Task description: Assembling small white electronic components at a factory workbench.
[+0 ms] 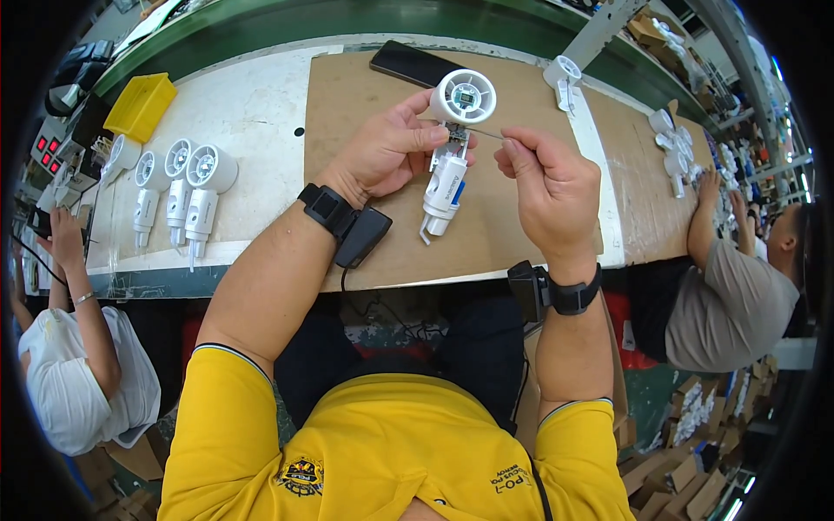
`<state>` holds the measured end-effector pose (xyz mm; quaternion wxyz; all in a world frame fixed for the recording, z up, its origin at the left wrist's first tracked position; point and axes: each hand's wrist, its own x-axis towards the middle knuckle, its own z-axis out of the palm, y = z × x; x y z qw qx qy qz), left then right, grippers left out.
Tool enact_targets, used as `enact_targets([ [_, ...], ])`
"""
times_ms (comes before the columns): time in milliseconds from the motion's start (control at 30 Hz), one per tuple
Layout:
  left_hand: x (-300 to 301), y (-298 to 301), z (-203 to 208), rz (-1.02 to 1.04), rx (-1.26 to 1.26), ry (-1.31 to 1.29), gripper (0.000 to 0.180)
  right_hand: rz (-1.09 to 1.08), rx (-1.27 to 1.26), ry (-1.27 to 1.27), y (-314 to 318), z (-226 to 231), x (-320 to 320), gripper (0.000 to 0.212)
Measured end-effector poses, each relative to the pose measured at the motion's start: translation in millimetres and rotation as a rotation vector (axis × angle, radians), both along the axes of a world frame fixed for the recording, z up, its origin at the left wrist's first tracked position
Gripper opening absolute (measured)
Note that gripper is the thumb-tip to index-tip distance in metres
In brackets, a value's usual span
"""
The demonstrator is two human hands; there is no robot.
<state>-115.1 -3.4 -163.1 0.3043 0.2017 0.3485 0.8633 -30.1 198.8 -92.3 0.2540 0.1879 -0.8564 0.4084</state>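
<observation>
My left hand (404,148) grips a white handheld fan (446,195) by its neck, thumb in front. The fan's round spoked head (464,96) points up and shows a small circuit board in its centre. Its neck is uncovered, with small inner parts in sight. The handle hangs down, tilted slightly left, with a blue strip on one side and a short white loop at its lower end. Pinched between thumb and forefinger of my right hand (549,178) is a thin dark wire-like piece (485,133), which reaches across to the fan's neck. Whether it is a wire or a slim tool, I cannot tell.
Several similar white fans (201,195) lie on the table at left, near a yellow bin (140,107). A black phone (412,63) rests behind my hands on the cardboard sheet (347,95). Another fan (563,80) lies back right. Co-workers (738,295) sit on both sides.
</observation>
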Motion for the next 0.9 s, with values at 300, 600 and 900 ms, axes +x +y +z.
enact_targets([
  [300, -0.7, 3.3, -4.2, 0.012, -0.033, 0.005, 0.059, 0.010, -0.020, 0.123, -8.6, -4.8, 2.3, 0.010],
  [600, -3.3, 2.0, -5.7, 0.002, 0.028, -0.006, 0.055, 0.045, -0.046, 0.180, -12.8, -13.0, 9.4, 0.010],
  [900, -1.2, 4.0, -9.5, 0.002, 0.025, -0.008, 0.053, 0.014, -0.006, 0.245, -20.3, -27.0, 19.5, 0.011],
])
